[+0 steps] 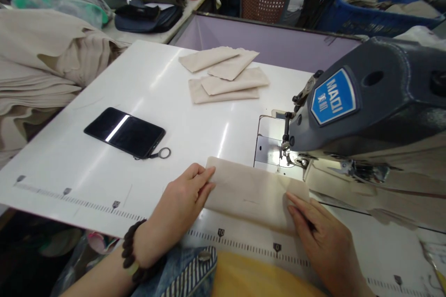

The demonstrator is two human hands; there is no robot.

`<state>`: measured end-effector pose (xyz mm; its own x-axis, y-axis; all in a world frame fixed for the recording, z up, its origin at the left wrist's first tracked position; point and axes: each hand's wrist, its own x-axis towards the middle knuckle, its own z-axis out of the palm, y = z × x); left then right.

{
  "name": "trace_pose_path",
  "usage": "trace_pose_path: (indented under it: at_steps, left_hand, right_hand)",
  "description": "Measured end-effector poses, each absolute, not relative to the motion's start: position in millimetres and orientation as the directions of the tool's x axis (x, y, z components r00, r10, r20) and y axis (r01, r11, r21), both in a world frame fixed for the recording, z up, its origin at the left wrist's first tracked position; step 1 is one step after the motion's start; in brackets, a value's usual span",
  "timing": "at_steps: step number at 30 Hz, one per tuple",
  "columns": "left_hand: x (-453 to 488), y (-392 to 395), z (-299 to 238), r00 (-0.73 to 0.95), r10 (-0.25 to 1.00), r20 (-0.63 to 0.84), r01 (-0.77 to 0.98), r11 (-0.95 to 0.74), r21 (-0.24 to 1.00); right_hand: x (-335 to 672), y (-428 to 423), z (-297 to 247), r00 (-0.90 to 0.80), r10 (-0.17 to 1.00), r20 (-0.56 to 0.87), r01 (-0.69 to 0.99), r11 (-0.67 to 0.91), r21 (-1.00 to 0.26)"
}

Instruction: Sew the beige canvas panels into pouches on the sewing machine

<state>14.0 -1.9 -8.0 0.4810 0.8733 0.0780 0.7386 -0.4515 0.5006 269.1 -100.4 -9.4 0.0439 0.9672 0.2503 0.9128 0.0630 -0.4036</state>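
Fabric piece (251, 192) lay flat on the white tabletop (146, 83), just in front of the sewing machine (365, 102). Left hand (181, 204) pressed its left edge with fingers extended; right hand (324, 236) pinned its right end, flat and open. Phone (124, 132), cut pieces (225, 81) and stacked cloth (38, 65) lay beyond.

The cloth piece (254, 192) is beige, the bench (167, 102) is white, the phone (124, 132) is black, and the sewing machine (379, 97) is grey with a blue label (333, 96).
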Motion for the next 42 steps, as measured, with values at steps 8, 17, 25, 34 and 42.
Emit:
trace_pose_path:
  at_steps: [8, 17, 25, 34, 42]
  left_hand:
    - [12.6, -4.4, -11.2, 0.481, 0.866, 0.138, 0.762, -0.490, 0.422]
    - [10.9, -0.4, -15.0, 0.471, 0.870, 0.144, 0.758, -0.483, 0.438]
    - [6.8, 1.7, -19.8, 0.498, 0.855, 0.146, 0.761, -0.512, 0.398]
    - [8.8, 3.8, -17.5, 0.503, 0.846, 0.176, 0.761, -0.530, 0.374]
    - [10.4, 4.5, -14.8, 0.529, 0.831, 0.172, 0.761, -0.554, 0.337]
  right_hand:
    - [267.6, -100.0, -8.4, 0.065, 0.977, 0.201, 0.890, 0.034, -0.454]
    - [264.6, -97.5, -3.7, 0.091, 0.986, 0.137, 0.862, -0.009, -0.508]
    - [263.5, -95.1, -1.2, 0.103, 0.990, 0.099, 0.832, -0.031, -0.554]
    - [264.0, -93.6, -0.7, 0.148, 0.988, 0.054, 0.813, -0.090, -0.575]
    - [264.3, -90.5, 0.3, 0.180, 0.982, 0.054, 0.804, -0.115, -0.583]
